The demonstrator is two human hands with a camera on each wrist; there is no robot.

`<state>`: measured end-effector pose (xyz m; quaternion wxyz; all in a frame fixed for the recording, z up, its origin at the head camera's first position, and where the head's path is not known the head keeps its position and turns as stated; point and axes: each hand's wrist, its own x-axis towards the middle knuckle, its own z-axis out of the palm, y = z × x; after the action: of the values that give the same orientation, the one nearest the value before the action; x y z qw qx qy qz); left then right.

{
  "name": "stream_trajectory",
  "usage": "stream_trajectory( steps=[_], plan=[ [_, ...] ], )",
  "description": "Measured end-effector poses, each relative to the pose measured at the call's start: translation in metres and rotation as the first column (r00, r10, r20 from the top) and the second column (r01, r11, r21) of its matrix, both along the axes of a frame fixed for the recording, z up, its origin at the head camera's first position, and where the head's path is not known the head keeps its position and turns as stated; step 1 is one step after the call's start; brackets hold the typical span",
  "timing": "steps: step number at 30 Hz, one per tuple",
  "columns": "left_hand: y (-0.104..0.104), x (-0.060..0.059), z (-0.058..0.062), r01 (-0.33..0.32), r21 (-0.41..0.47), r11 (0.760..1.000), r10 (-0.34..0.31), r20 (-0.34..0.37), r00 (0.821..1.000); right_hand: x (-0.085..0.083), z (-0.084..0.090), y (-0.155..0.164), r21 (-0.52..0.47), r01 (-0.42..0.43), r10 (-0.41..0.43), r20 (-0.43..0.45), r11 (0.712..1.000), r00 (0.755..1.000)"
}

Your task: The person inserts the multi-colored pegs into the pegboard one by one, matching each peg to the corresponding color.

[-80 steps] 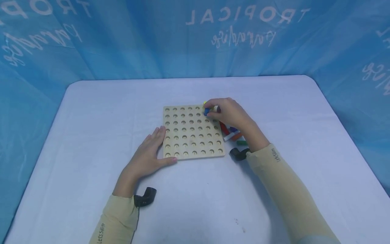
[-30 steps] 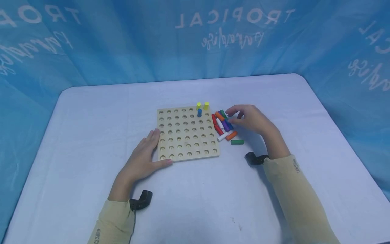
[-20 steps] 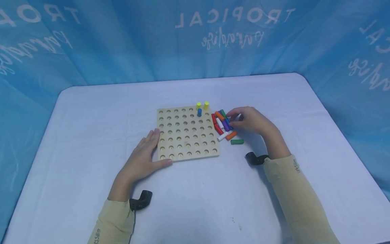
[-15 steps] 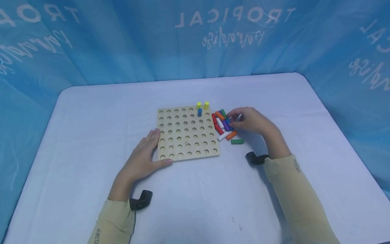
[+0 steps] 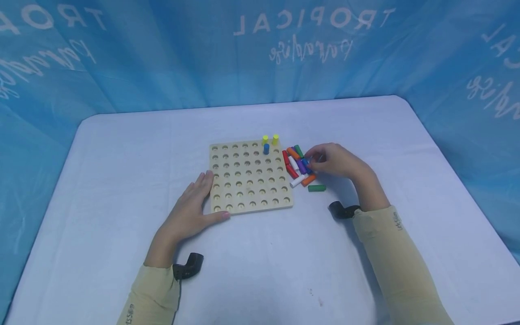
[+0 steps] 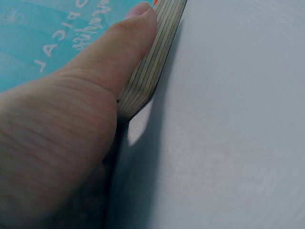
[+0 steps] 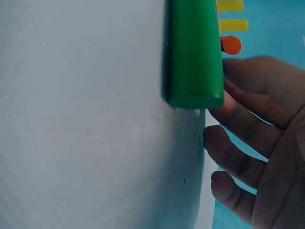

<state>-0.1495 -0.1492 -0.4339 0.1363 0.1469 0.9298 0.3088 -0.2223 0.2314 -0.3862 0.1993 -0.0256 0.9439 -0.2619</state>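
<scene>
Pegs [image 5: 266, 148]: two yellow, one blue upright

pegs [image 5: 299, 166] right of board [image 5: 249, 178] (touching) — on table [image 5: 122, 149]

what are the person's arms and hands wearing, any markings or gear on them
Both arms wear long, close-fitting beige sleeves with small dark lettering printed near each cuff. A small black device sits at the left wrist and another at the right. The left hand and right hand are bare: no gloves.
</scene>
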Motion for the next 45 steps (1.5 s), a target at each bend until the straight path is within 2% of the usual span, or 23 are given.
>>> stream_trajectory(
  steps=[13,21,31,36,45],
  plan=[
    [0.000,0.000,0.000,-0.008,0.001,1.000,0.008,0.008,1.000,0.001,0.006,-0.010,0.094,0.038,-0.042,0.050,0.995,0.998],
    [0.001,0.000,0.001,-0.011,-0.001,1.000,0.011,0.006,1.000,0.001,0.007,-0.014,0.143,0.053,-0.059,0.038,0.988,0.998],
    [0.001,0.000,-0.002,-0.020,-0.004,1.000,0.020,0.011,1.000,0.001,0.003,-0.009,0.116,0.038,-0.041,0.024,0.992,0.999],
    [-0.001,0.000,-0.004,-0.015,-0.003,1.000,0.015,-0.001,1.000,-0.002,0.000,-0.005,0.095,0.018,-0.017,-0.013,0.995,1.000],
    [0.000,0.001,-0.002,-0.018,-0.004,1.000,0.018,0.005,1.000,-0.003,0.000,-0.001,0.054,0.044,-0.039,-0.085,0.998,0.996]
  ],
)
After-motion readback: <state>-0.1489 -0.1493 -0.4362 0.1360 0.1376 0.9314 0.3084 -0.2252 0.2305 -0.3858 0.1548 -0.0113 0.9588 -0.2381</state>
